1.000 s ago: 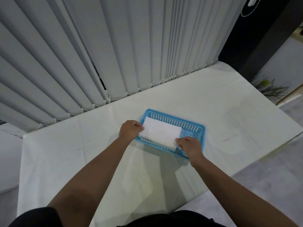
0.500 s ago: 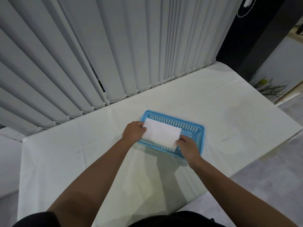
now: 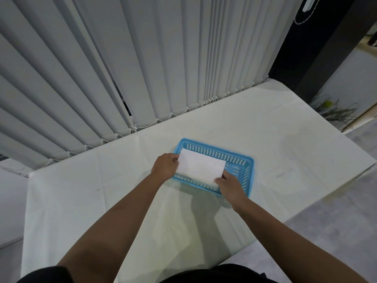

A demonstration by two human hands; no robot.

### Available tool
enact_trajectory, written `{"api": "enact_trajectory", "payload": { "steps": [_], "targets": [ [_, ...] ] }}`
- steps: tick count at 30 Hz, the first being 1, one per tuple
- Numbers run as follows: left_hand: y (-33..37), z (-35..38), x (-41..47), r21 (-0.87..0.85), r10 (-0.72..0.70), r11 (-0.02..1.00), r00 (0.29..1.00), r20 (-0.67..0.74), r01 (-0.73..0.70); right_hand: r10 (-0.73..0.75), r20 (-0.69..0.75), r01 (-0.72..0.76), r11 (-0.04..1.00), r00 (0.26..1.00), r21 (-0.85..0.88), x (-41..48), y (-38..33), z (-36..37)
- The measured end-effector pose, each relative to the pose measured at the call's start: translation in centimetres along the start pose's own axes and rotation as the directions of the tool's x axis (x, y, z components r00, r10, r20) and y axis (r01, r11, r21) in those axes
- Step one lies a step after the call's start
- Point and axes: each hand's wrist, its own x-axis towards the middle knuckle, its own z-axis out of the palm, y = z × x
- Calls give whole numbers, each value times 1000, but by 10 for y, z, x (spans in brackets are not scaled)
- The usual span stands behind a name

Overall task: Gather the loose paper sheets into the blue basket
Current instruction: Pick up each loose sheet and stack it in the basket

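So both hands are on the paper here: the left hand (image 3: 164,166) has its fingers curled around the 9 o'clock edge of the white rectangular stack of paper sheets (image 3: 201,167), thumb side on top, and the right hand (image 3: 230,187) is pinching the corner at about 5 o'clock. Can't tell how many sheets there are, it just reads as one flat white block. The stack sits inside the light blue slotted plastic basket (image 3: 245,160), filling the 9 o'clock part of it, with a strip of the basket floor showing bare toward 3 o'clock. Hard to say whether the paper is resting on the bottom or held just above it. The basket sits on a table covered in a pale white cloth (image 3: 98,180), roughly in the middle. At 12 o'clock, past the table's far edge, there's a wall of grey vertical blind slats (image 3: 122,58) with a bead chain along the bottom. Up at 1 o'clock there's a dark panel (image 3: 306,48), and at 2 o'clock a scraggly green plant (image 3: 334,113) near the floor.
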Motion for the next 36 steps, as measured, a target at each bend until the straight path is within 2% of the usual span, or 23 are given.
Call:
{"api": "enact_trajectory", "payload": {
  "steps": [7,17,22,25,27,30,33,36],
  "targets": [
    [-1,0,-1,-74,-8,997,1000,7,8,21,53,-23,999,998,35,-1,-3,-1],
    [1,0,0,-93,-34,995,999,-42,30,19,34,-19,999,999,26,-6,-7,0],
    [-2,-2,1,-143,-88,987,988,-124,70,2,-59,-4,999,998,-38,-5,-5,-8],
    [-3,-3,0,-179,-102,981,982,-158,73,-91,-133,79,992,987,-94,-9,1,-18],
    [-2,-3,-1,-187,-107,979,982,-153,77,-157,-201,122,977,967,-173,-10,9,-23],
    [2,-1,-3,-241,-149,963,984,-100,122,-186,-278,86,938,942,-335,-9,27,-29],
    [6,1,-2,-289,-166,945,986,-16,154,-94,-312,13,968,945,-252,-4,41,-31],
    [-1,6,-5,-429,-200,879,978,63,208,14,-238,-27,998,971,-49,2,53,-31]
  ]
}}
